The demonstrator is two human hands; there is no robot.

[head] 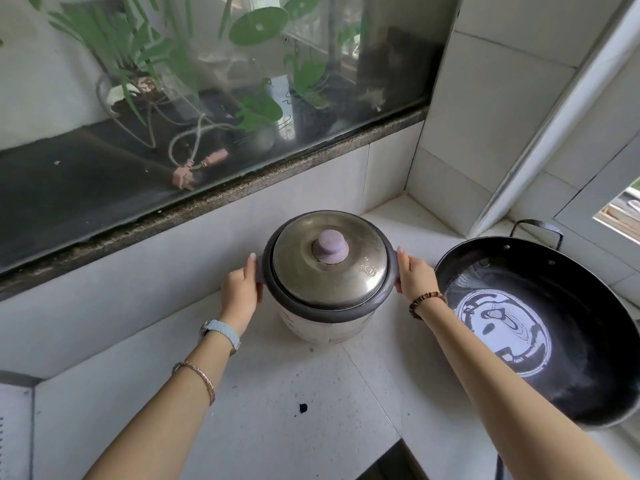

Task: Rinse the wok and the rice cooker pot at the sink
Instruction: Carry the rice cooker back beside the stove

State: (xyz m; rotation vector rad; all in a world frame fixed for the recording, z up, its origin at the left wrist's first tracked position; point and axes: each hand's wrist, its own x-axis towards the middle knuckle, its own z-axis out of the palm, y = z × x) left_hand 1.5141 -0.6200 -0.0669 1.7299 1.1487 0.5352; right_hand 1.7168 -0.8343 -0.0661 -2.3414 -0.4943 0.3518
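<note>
Head camera caught the left hand (240, 289) and right hand (414, 277) each curled round a side handle of the rice cooker (325, 320). It stood lid (329, 268) on upon the white counter (277, 393). The wok (554, 393) sat just to its right. The stamped emblem (369, 270) on the lid was too small to read.

rice cooker (327, 282) on counter (277, 393), wok (540, 327) right

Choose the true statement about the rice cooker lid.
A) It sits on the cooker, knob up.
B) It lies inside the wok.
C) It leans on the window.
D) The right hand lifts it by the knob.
A: the lid covers the rice cooker with its knob on top, while the left hand and the right hand grip the cooker's sides.
</note>
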